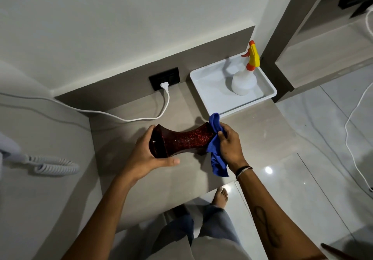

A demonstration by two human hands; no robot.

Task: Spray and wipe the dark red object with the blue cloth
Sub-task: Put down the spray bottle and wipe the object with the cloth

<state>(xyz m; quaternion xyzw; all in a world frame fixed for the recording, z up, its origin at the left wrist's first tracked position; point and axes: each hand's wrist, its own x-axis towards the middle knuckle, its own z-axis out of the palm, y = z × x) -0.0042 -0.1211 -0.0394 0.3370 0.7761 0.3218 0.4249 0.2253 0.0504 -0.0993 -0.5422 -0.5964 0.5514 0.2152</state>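
Your left hand [150,159] is clamped on the wide end of the dark red object [181,141], thumb along its lower side and fingers curled over the top. The object lies on its side, held just above the grey counter [161,181], its narrow waist in the middle and both ends flaring out. Your right hand [230,146] has its fingers closed on the blue cloth [216,144], pressing it against the object's other flared end; a loose tail of cloth hangs down past your wrist toward the counter's front edge.

Behind your right hand, just beyond the cloth, the near rim of the white tray [203,90] runs across the counter's right end. The spray bottle [245,78] stands upright in the tray's far right part. The tray's right rim sits at the counter's right edge, with tiled floor beyond.

To the left, a white cord [121,117] crosses the counter from the wall socket [164,78], well behind your left hand. Bare counter lies between your arms and in front of the object.
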